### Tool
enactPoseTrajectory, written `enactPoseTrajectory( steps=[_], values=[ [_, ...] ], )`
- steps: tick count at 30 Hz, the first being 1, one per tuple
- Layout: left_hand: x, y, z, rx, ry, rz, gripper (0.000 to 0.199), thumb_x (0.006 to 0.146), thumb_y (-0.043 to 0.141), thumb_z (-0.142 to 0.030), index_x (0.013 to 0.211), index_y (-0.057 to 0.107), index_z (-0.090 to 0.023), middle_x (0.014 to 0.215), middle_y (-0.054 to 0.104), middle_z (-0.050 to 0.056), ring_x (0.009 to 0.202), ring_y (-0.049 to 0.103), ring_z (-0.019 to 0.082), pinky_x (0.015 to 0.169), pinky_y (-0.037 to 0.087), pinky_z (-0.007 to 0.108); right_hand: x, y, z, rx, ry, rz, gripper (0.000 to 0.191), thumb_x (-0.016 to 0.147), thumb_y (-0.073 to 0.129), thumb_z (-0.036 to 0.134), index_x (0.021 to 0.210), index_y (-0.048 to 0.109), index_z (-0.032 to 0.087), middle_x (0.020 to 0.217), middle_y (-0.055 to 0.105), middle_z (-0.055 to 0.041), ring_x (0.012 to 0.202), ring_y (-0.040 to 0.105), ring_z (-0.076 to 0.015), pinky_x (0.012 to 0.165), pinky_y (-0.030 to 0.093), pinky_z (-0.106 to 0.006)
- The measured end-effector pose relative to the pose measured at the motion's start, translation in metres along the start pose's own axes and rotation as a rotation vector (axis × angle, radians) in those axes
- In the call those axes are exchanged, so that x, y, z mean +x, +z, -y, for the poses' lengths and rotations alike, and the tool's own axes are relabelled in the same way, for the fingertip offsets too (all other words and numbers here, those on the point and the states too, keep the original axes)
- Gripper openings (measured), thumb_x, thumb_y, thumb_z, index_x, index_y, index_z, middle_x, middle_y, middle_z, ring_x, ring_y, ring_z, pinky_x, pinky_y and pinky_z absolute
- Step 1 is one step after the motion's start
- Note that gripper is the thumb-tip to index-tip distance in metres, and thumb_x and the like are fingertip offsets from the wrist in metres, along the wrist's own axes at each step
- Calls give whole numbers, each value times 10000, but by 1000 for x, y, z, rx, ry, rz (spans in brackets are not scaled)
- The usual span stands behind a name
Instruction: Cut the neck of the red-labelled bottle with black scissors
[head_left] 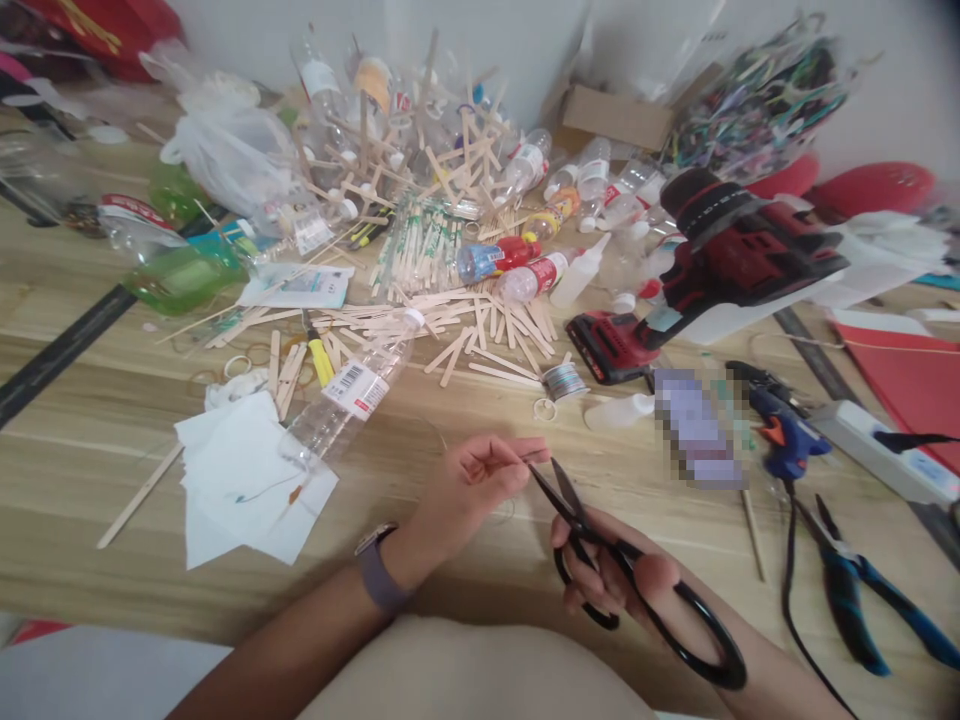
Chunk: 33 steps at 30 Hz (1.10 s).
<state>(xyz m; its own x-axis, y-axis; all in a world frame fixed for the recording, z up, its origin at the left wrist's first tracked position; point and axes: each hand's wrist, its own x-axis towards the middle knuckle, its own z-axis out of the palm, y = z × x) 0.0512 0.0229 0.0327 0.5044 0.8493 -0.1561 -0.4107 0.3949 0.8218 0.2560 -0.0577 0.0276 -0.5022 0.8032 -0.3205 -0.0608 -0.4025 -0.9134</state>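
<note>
Black-handled scissors [619, 550] are in my right hand [607, 575], my fingers in the loops. Their blades are parted and the tips point up and left, close to my left fingertips. My left hand [476, 485], with a watch on the wrist, is closed in a pinch on a small pinkish strip [534, 447]. A fine wire or thread seems to hang near that hand, too thin to follow. Both hands are above the wooden table [480, 590], near its front edge.
Clear plastic bottle [349, 390] and white paper [247, 490] lie left. Ahead are wooden sticks [502, 330], a wire spool [565, 380] and many bottles. A red-black drill [720, 260], blue glue gun [787, 435] and pliers [851, 580] lie to the right.
</note>
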Motion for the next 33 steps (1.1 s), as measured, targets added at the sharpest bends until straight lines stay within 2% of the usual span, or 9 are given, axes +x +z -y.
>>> enactPoseTrajectory(
  steps=[6,12,16,18,21,23,25,29,33],
  values=[
    [1,1,1,38,-2,28,226,774,727,-347,698,595,-180,1069,744,119,1172,620,256,1019,425,384,10,3,2,95,-15,-17,851,666,436,902,1099,535,176,654,373,70,497,310,-71,676,559,-350],
    [-4,0,5,180,24,104,246,850,633,-378,718,538,-195,710,686,27,884,684,201,938,461,380,23,15,14,99,-67,-17,742,735,456,851,1037,556,181,588,346,97,437,274,-53,627,566,-312],
    [-7,-2,2,300,39,106,197,867,606,-319,731,548,-189,999,740,100,1051,665,222,906,484,339,22,20,21,63,-65,-141,659,808,460,794,1028,565,181,468,312,129,313,232,-40,411,455,-197],
    [-7,-2,1,289,28,81,175,864,606,-294,736,552,-188,1152,716,122,1108,651,225,921,489,336,19,15,23,21,-73,-247,678,816,442,801,1063,565,182,436,304,136,278,227,-48,360,401,-190],
    [-5,-1,0,203,16,44,153,863,609,-292,760,564,-188,1249,676,115,1122,652,217,946,493,339,10,1,27,-334,-20,-457,597,838,531,712,1109,584,184,490,450,84,338,390,-93,415,447,-228],
    [-4,0,-2,214,-3,-19,166,859,609,-316,767,569,-184,1300,641,111,1013,691,203,830,536,310,4,-10,27,-687,54,-570,464,832,616,568,1115,607,200,636,608,11,488,560,-147,501,492,-254],
    [-4,0,-2,322,-9,-120,196,863,595,-340,760,578,-175,1319,614,112,803,698,151,650,528,265,-2,-18,24,-944,89,-645,385,831,591,467,1122,617,217,788,697,-40,638,656,-200,582,522,-286],
    [-7,-3,-1,542,129,-344,208,877,583,-351,783,618,-169,1331,549,98,633,558,63,584,464,237,-13,-30,11,-1167,96,-636,394,847,470,361,1191,600,218,1032,727,-98,817,717,-253,665,555,-343],
    [-9,-5,2,530,208,-365,212,888,575,-373,803,608,-182,1167,574,66,605,480,68,552,416,228,-22,-34,9,-1318,133,-519,407,873,476,304,1258,592,239,1082,722,-87,888,718,-251,695,561,-346]
  ],
)
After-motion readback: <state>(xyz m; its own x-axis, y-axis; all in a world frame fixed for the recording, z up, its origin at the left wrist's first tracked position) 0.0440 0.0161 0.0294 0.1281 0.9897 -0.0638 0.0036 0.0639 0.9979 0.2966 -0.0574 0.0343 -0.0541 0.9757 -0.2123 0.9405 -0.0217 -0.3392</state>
